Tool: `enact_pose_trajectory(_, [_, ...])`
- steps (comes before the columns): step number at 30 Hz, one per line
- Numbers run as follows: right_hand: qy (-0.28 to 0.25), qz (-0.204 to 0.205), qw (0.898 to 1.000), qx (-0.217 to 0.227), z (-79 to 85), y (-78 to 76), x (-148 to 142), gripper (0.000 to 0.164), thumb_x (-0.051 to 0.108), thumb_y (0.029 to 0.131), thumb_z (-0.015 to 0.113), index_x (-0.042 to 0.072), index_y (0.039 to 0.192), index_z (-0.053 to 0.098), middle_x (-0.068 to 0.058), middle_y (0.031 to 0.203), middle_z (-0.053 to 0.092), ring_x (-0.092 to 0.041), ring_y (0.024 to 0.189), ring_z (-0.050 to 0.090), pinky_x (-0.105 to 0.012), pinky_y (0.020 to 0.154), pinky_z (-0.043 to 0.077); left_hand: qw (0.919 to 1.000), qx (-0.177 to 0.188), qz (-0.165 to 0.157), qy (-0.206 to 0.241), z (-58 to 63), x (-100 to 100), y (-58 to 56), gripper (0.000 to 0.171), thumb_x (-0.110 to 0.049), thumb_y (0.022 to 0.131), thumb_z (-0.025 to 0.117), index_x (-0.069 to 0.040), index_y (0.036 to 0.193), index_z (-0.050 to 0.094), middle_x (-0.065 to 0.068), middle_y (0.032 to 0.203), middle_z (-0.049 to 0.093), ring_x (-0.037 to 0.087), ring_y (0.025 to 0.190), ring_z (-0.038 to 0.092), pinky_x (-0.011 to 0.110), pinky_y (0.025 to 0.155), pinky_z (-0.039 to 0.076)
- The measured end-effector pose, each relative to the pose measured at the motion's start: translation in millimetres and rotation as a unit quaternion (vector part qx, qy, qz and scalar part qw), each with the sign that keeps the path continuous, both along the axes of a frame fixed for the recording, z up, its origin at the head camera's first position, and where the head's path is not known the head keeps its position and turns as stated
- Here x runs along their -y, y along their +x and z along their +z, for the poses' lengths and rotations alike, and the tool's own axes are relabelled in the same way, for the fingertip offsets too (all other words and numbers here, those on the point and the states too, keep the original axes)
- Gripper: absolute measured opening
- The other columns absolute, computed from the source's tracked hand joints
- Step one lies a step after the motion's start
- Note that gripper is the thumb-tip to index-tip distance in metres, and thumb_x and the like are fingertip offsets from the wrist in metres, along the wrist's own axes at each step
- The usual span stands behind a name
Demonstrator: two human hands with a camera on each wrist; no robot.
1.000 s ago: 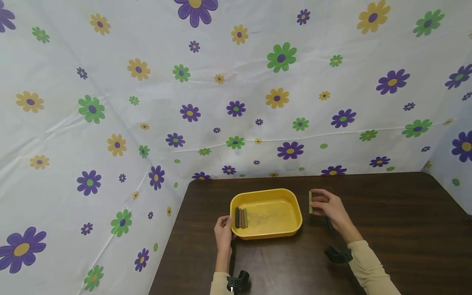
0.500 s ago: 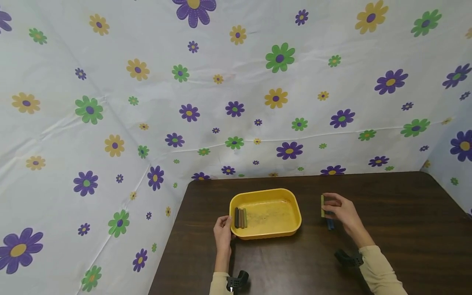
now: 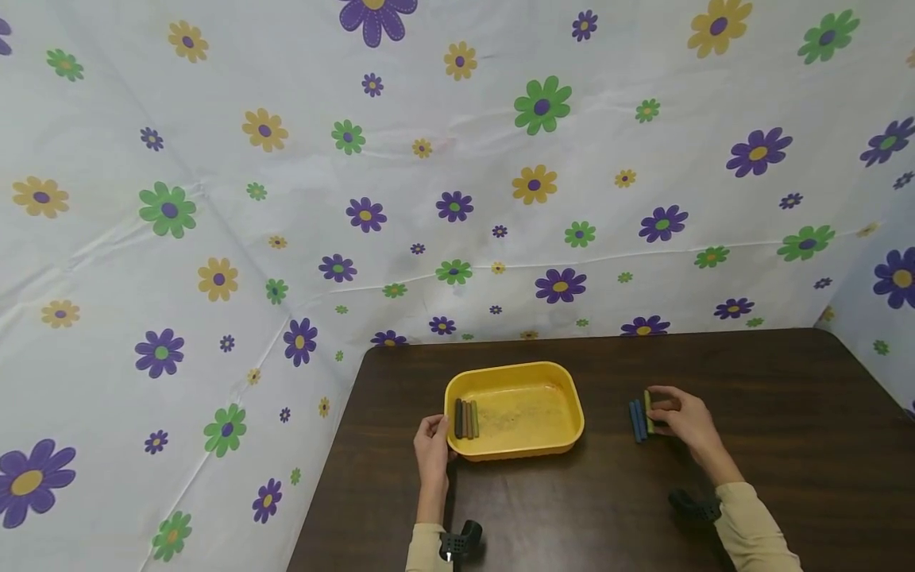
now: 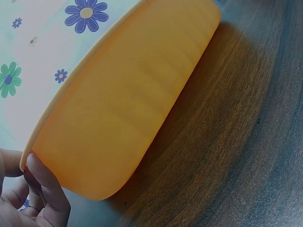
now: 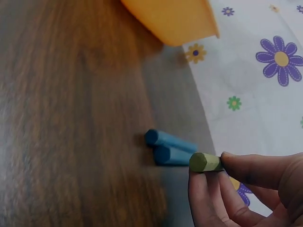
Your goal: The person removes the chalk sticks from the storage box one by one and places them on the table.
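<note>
My right hand (image 3: 688,418) pinches a yellow-green hexagonal crayon (image 5: 205,162) between thumb and fingers. Just left of it, two blue crayons (image 3: 638,421) lie side by side on the table, and the held crayon stands close beside them. At the left, my left hand (image 3: 432,453) grips the rim of a yellow plastic tray (image 3: 532,451), thumb on the near side in the left wrist view. Inside the tray, against its left wall, several crayons stand in a row: a black one (image 3: 458,419), brownish ones (image 3: 467,419) and a yellow-green one (image 3: 475,419).
The dark brown wooden table (image 3: 543,508) has its far edge against a white sheet (image 3: 429,183) printed with flowers. Black camera mounts (image 3: 461,542) are strapped at both wrists.
My right hand has carried the yellow-green crayon rightward and down from near the tray to beside the blue crayons, now uncovered in view. The left hand stays on the tray.
</note>
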State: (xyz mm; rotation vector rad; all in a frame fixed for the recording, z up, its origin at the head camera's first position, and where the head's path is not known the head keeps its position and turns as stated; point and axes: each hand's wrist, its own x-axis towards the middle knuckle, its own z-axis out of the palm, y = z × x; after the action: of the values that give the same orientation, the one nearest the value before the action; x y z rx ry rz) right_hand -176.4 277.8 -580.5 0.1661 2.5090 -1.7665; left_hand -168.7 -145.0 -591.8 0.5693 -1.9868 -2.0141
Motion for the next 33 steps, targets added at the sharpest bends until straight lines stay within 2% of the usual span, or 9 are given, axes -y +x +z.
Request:
enact_pose_trajectory(9, [0.071,0.0,0.997,-0.018,-11.3,-0.7,-1,0.048,-0.007,0.095,0.065,-0.017,0.14,0.049,-0.034,0.108,0.068,-0.037,0.087,0.072,-0.039,0.068,0.061,1.0,0.007,0.003,-0.001,-4.3,0,0.4,0.022,-0.017,0.104,0.064,0.003,0.113,0.064,0.014,0.097,0.064,0.015,0.063,0.053,0.024,0.051,0.046])
enact_pose_trajectory(19, [0.127,-0.007,0.991,-0.047,-16.9,-2.4,4,0.047,-0.005,0.091,0.069,-0.017,0.134,0.054,-0.032,0.102,0.071,-0.038,0.081,0.072,-0.04,0.065,0.061,1.0,0.0,0.002,-0.001,-3.1,0,0.1,0.022,-0.017,0.103,0.064,0.003,0.113,0.065,0.018,0.099,0.063,0.015,0.064,0.053,0.023,0.05,0.045])
enact_pose_trajectory(25, [0.184,0.001,0.981,-0.057,-14.6,-5.2,5,0.045,-0.002,0.089,0.071,-0.017,0.128,0.056,-0.028,0.095,0.073,-0.035,0.076,0.07,-0.048,0.067,0.057,1.0,-0.003,0.005,-0.003,-1.1,-2,2.6,0.024,-0.018,0.104,0.065,0.004,0.113,0.064,0.021,0.099,0.064,0.014,0.062,0.052,0.024,0.049,0.045])
enact_pose_trajectory(33, [0.197,0.01,0.978,-0.067,-13.0,-5.6,8,0.041,-0.002,0.089,0.071,-0.016,0.125,0.058,-0.026,0.092,0.073,-0.035,0.075,0.07,-0.058,0.074,0.054,0.9999,0.002,0.007,-0.008,0.1,-2,1.6,0.023,-0.017,0.104,0.064,0.004,0.114,0.064,0.021,0.1,0.064,0.016,0.065,0.054,0.023,0.049,0.045])
